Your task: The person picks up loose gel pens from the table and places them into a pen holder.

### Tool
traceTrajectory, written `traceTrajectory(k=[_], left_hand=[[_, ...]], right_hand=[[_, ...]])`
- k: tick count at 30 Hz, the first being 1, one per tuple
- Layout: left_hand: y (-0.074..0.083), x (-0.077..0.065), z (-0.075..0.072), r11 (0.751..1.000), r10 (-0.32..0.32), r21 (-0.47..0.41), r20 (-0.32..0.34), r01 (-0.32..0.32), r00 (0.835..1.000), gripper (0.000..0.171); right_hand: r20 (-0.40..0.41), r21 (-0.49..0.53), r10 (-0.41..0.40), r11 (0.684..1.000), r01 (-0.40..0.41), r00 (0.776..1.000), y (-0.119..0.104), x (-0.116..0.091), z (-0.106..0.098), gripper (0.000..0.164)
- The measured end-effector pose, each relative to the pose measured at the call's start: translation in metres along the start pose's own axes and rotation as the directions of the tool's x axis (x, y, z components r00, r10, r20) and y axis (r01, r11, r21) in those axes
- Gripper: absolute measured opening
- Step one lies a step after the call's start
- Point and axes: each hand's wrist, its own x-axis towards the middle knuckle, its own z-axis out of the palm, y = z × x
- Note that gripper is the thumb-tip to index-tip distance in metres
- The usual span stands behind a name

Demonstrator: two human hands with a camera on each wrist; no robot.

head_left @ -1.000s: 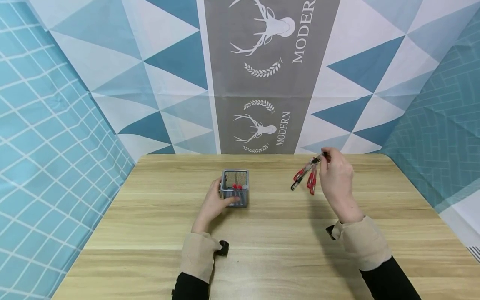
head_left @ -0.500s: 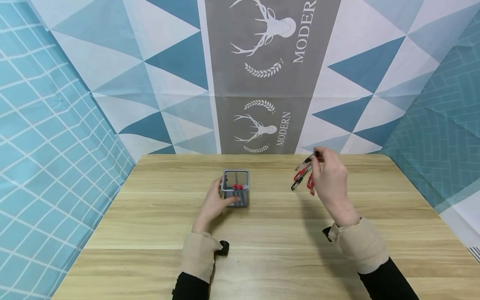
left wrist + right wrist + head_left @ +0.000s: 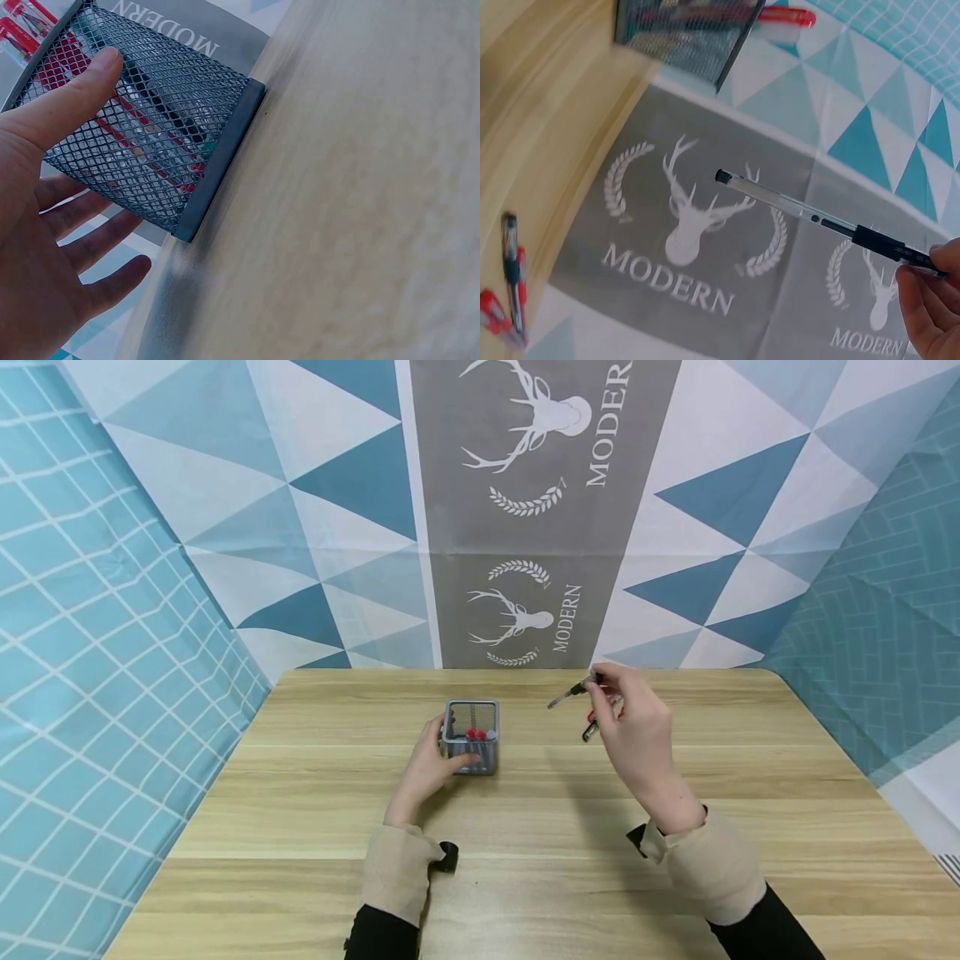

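My left hand (image 3: 425, 770) grips the dark mesh pen holder (image 3: 483, 758), which stands upright on the table. Its thumb presses the near wall, and in the left wrist view the other fingers reach round behind. Several pens stand inside the pen holder, with red caps (image 3: 16, 34) showing above the rim. Up in the air to the right, my right hand (image 3: 637, 735) pinches a clear-barrelled black gel pen (image 3: 795, 202) by its black grip end. The pen's free end points left, toward the pen holder.
Beneath and behind the right hand lie a few loose pens, one a black pen (image 3: 511, 255) and others red pens (image 3: 496, 311). They sit on a wooden table (image 3: 525, 877) whose far edge meets a patterned cloth backdrop (image 3: 525, 527).
My right hand has moved left, carrying the black gel pen away from the loose pens, and the pen has swung out to the left. The left hand and pen holder have stayed put.
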Motion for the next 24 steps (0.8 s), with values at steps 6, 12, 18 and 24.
traceTrajectory(k=[6, 12, 18, 24], left_hand=[[0.0, -0.001, 0.0, 1.0, -0.002, 0.0, 0.002, 0.002, 1.0, 0.087], [0.0, 0.0, -0.002, 1.0, 0.005, 0.002, -0.001, -0.005, 1.0, 0.086], [-0.001, 0.0, -0.003, 1.0, 0.009, 0.011, -0.005, -0.009, 1.0, 0.087], [-0.001, 0.0, -0.002, 1.0, 0.02, 0.0, -0.002, -0.02, 1.0, 0.087]], right_hand=[[0.005, 0.073, -0.014, 0.997, 0.014, 1.0, -0.013, -0.001, 0.004, 0.02], [-0.012, 0.131, -0.044, 0.99, 0.045, 0.999, -0.025, 0.0, 0.011, 0.02], [0.013, 0.176, -0.063, 0.983, 0.06, 0.998, -0.038, -0.002, 0.022, 0.019], [0.037, 0.202, -0.075, 0.977, 0.066, 0.996, -0.044, -0.005, 0.03, 0.02]])
